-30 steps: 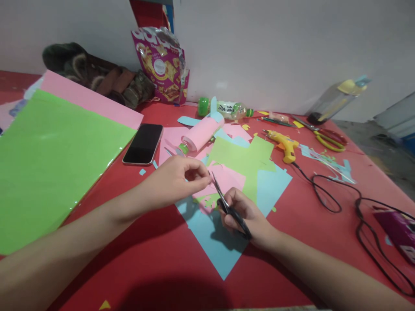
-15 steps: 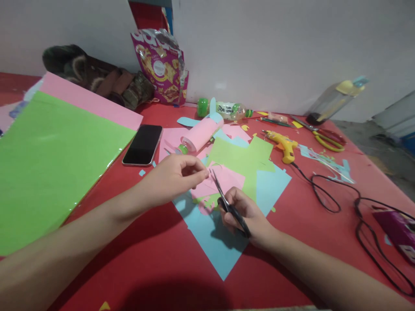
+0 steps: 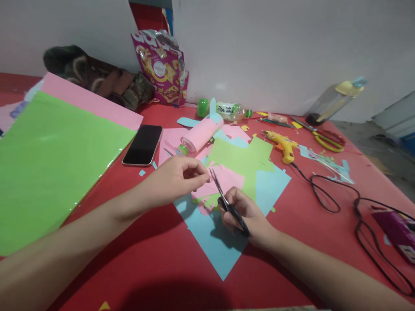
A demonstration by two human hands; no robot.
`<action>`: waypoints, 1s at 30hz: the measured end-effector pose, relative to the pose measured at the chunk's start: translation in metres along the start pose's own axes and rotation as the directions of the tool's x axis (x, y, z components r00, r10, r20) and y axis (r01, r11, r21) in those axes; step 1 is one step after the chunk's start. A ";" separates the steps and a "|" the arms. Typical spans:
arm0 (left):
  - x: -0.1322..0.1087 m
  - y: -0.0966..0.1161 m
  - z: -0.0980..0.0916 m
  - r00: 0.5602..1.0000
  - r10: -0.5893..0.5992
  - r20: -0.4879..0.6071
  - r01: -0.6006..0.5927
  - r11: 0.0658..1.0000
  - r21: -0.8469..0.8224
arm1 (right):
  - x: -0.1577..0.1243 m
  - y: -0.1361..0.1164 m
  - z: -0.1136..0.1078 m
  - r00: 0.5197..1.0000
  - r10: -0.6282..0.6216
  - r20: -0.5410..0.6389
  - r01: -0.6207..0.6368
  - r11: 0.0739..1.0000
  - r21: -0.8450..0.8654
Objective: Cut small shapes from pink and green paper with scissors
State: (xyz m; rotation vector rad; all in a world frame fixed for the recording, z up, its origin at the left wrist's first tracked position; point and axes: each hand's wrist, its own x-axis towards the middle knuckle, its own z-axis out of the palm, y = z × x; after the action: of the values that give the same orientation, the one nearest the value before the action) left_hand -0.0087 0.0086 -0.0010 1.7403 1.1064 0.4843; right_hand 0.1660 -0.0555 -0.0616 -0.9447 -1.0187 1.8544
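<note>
My right hand (image 3: 241, 211) is closed on black-handled scissors (image 3: 234, 215), whose narrow blades point up and left, slightly parted. Just left of the blade tips, my left hand (image 3: 183, 175) pinches with thumb and fingertips; what sits in the pinch is too small to make out. Beneath both hands lie pink paper (image 3: 231, 178), green paper (image 3: 241, 153) and blue paper (image 3: 223, 255), overlapping, with pink and green scraps on top. Behind the left hand rests a bottle wrapped in pink paper (image 3: 203, 133), with a green cap and blue paper fins.
A phone (image 3: 143, 145) and large green sheets (image 3: 61, 172) lie left. A yellow glue gun (image 3: 282, 144) with a looping black cord is on the right, near yellow-and-red scissors (image 3: 327, 140). Along the wall stand a snack bag (image 3: 160, 69) and a tilted clear bottle (image 3: 333, 103).
My left hand has shifted very slightly, its fingertips a touch lower and to the right. The scissors and right hand stay almost where they were.
</note>
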 end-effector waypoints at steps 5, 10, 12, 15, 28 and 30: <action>0.000 0.001 0.000 1.000 0.001 0.010 -0.001 1.000 0.013 | -0.001 -0.001 0.000 1.000 0.017 -0.004 -0.017 1.000 -0.012; 0.000 -0.001 0.000 1.000 0.014 0.005 -0.014 1.000 0.018 | -0.001 -0.002 0.000 1.000 0.017 -0.014 -0.017 1.000 -0.001; -0.001 -0.001 0.000 1.000 0.010 0.004 -0.010 1.000 0.014 | -0.001 -0.002 0.000 1.000 0.021 -0.018 -0.021 1.000 -0.002; -0.001 0.001 0.000 1.000 0.005 0.005 -0.005 1.000 0.013 | 0.000 -0.002 0.001 0.999 0.032 -0.025 -0.033 0.999 -0.012; -0.001 0.003 0.000 1.000 -0.015 0.007 0.015 1.000 -0.005 | 0.000 -0.005 0.003 0.999 0.035 -0.031 -0.036 0.999 -0.028; -0.001 0.003 0.001 1.000 -0.011 0.008 0.011 1.000 -0.008 | 0.000 -0.005 0.004 0.999 0.033 -0.032 -0.034 0.999 -0.028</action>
State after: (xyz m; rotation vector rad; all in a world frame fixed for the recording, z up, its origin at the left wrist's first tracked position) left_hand -0.0074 0.0069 0.0014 1.7272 1.1066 0.4733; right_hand 0.1643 -0.0550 -0.0557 -1.0101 -1.0182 1.8515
